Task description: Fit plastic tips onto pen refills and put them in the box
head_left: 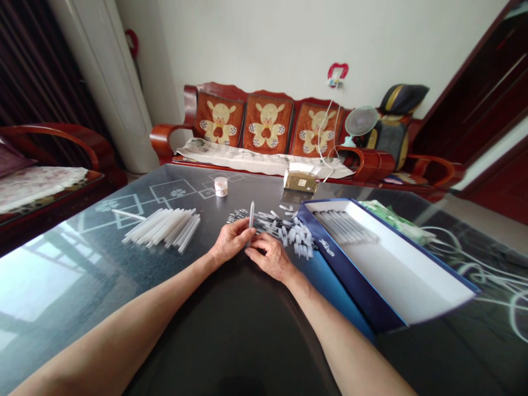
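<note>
My left hand [230, 241] grips a clear plastic tube [251, 215], which stands nearly upright above the fingers. My right hand [269, 256] sits close against the tube's lower end, and the fingers hide whether they hold it. Just beyond both hands lies a pile of thin black-and-clear pen-like parts [258, 223]. Small translucent caps [300, 237] lie heaped at its right end. A bundle of translucent tubes [165, 228] lies further left on the dark glass tabletop [99, 264].
A dark blue box lid [350, 275] to my right holds a row of clear tubes [342, 226]. Further back stand a small white jar [220, 186] and a brown packet [301, 181]. Behind the table are a wooden bench with cushions and a small fan.
</note>
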{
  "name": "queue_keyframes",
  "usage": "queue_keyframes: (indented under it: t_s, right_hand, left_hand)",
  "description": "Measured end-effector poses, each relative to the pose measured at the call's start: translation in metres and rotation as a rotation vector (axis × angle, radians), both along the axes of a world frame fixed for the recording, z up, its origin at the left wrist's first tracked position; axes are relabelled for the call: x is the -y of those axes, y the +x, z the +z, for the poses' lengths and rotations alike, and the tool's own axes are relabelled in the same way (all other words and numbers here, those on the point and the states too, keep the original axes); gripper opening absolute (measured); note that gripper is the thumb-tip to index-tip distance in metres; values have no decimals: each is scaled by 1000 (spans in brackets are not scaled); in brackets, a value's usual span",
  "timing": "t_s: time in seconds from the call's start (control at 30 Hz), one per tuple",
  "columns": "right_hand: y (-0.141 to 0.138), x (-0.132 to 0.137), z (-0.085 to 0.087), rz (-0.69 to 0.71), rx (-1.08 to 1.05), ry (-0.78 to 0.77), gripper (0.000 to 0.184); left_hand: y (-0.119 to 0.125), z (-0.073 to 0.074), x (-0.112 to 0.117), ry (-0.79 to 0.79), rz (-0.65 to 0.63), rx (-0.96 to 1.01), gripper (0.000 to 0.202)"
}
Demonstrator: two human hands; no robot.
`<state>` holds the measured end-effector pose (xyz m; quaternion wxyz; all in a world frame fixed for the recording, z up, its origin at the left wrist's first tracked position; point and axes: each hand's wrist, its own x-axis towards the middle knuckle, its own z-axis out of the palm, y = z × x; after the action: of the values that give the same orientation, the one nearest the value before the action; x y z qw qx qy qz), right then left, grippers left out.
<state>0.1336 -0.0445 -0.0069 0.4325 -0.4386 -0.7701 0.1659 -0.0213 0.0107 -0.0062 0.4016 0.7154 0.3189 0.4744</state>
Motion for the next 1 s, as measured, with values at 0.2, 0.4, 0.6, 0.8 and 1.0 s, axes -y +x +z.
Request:
queue_keyframes:
  t_s: [0.2,0.4,0.6,0.8,1.0]
  right_hand:
    - [6,0,5,-115,-17,79,17]
    - [50,-9,25,-634,250,24,15]
    - [58,-3,30,-757,585,-167,20]
    - [49,-6,13,-813,723,-1,22]
    - [51,-12,2,-839,766,85,22]
  left_hand:
    - [1,6,0,-34,101,13,39]
    - [-9,2,2,476,302,-627,32]
    - [-8,-4,5,586,253,-802,34]
    - [-9,-2,5,613,218,-797,33]
    - [-8,-1,4,632,167,-781,28]
